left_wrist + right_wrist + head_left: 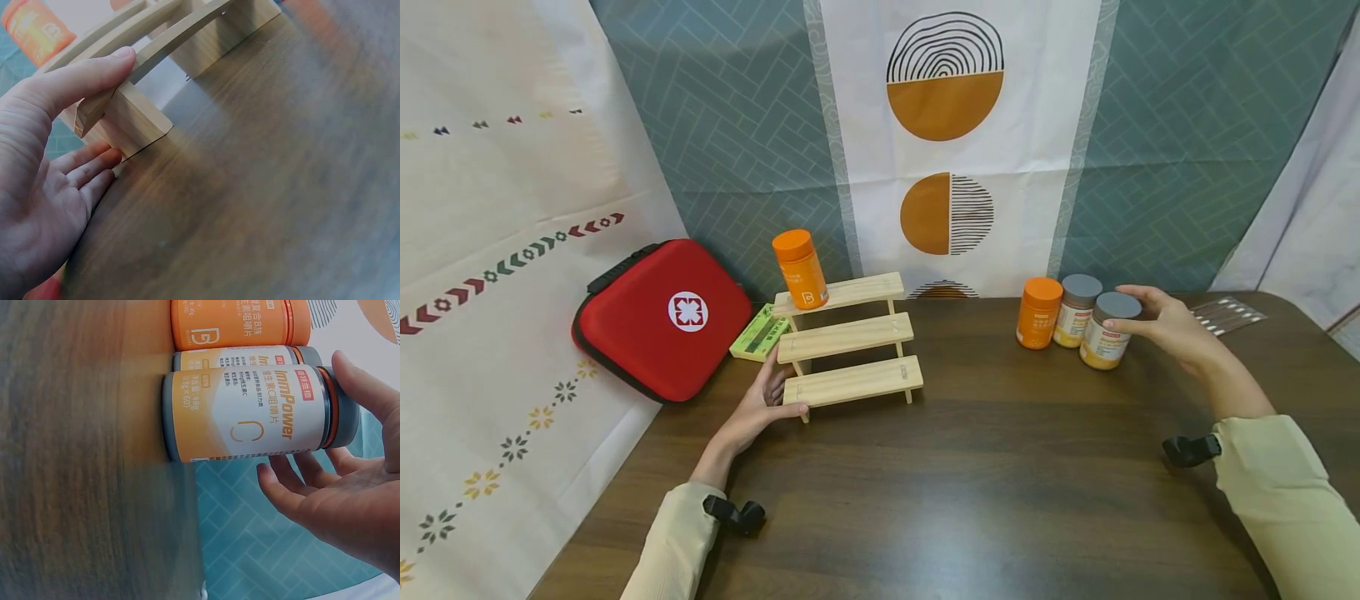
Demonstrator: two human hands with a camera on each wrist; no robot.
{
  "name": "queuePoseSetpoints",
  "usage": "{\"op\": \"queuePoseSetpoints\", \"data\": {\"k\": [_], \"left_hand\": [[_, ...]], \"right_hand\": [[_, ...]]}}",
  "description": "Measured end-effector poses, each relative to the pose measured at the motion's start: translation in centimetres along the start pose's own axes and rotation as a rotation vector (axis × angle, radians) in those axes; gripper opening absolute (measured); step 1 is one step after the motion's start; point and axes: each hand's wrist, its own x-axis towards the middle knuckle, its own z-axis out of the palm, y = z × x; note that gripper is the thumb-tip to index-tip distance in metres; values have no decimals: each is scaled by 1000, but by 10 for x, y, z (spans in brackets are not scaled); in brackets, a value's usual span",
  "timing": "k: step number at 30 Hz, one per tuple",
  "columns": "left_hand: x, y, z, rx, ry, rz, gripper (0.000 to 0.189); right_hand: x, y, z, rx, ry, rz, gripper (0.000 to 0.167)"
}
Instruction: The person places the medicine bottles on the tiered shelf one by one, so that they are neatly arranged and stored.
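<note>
While the left hand [758, 410] is gripping the left end of a three-step wooden rack [848, 337], its thumb is lying over the lowest step and its fingers are resting beside the side support. Well apart from it, over to the right, the right hand [1176, 332] is clasping a grey-lidded jar [1103, 344] by its lid, the thumb at the front and the fingers reaching round the back. That jar is standing upright on the dark table [962, 475], its white and yellow label showing "ImmPower" and a large C. A second grey-lidded jar [1072, 322] is standing just beside it, and an orange jar [1036, 321] is ending the row on the left. An orange bottle [805, 282] is standing on the rack's top step, towards the left. A green-yellow box [756, 337] is lying between the rack and a red case [632, 325] bearing a white emblem.
</note>
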Motion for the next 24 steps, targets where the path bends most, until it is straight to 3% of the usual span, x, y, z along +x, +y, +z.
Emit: {"op": "queuePoseSetpoints", "data": {"k": [24], "left_hand": [[-1,1,1,-18,0,5,112]], "right_hand": [[-1,-2,0,12,-5,23,83]]}}
